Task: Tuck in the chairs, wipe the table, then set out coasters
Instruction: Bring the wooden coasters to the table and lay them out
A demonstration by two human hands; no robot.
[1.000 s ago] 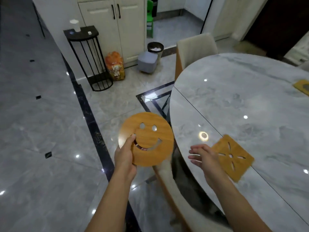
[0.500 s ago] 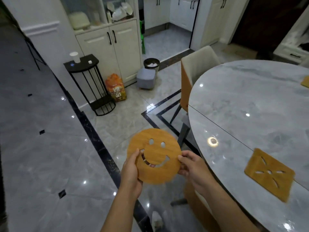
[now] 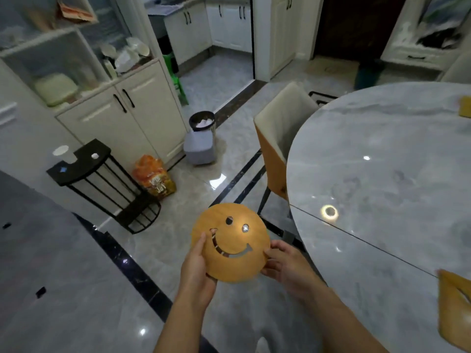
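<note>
grey marble floor runs from 7 to 12 o'clock, and the round marble table (image 3: 382, 174) fills the view from 1 to 4 o'clock. a person stands off its edge holding a round smiley coaster (image 3: 237, 238) over the floor at about 6 o'clock, near the table rim but not above it. the left hand (image 3: 196, 271) grasps its 8 o'clock edge, thumb on the face. the right hand (image 3: 285, 266) pinches its 3 o'clock edge. a square coaster (image 3: 453, 309) already lies on the table at 4 o'clock, and a far coaster (image 3: 465, 107) at 2 o'clock. to place this one well, i'd carry it toward 2 o'clock, onto the bare stretch by the chair (image 3: 280, 128), lower it flat, and let go only once it rests. being a disc it has no long axis. its eyes point to about 1 o'clock, with the face tilted up at the holder.
</note>
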